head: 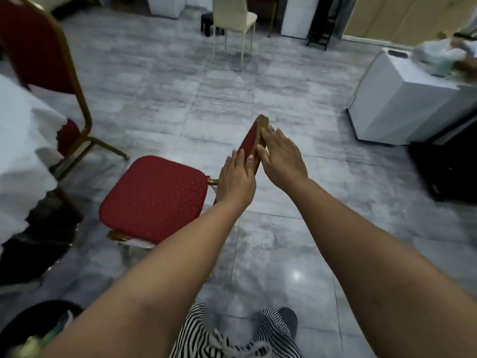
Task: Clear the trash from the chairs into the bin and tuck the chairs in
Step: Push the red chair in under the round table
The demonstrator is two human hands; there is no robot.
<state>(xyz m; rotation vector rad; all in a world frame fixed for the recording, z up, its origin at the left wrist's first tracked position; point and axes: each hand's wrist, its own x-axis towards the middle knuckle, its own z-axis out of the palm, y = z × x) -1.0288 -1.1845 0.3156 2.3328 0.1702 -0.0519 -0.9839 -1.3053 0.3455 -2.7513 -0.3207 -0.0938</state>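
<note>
Both hands meet at the centre of the frame on the backrest of a red chair point(154, 197). Left hand point(236, 178) lies against the red padded face of the backrest point(249, 139), its fingers fairly straight along the fabric and the thumb laid over the gold edge of the frame. Right hand point(281, 156) rests on the other, gold side of the backrest, fingers extended and only slightly bent over the top edge, so the backrest sits sandwiched between the two palms; neither hand is curled tightly round it. The chair's seat, red with small gold dots, is at centre left of the frame, and nothing lies on it. Its front edge points towards a table point(23, 151) covered by a white cloth at the left edge of the frame. A second red chair point(38, 52) with a gold frame stands at upper left, its seat partly under the white cloth. A dark round bin point(38, 313) shows at lower left, with pale scraps inside that are too blurred to name. At upper centre stands a cream chair point(235, 14), and at right a white box-shaped unit point(397, 99) on the grey tiled floor point(180, 86)
</note>
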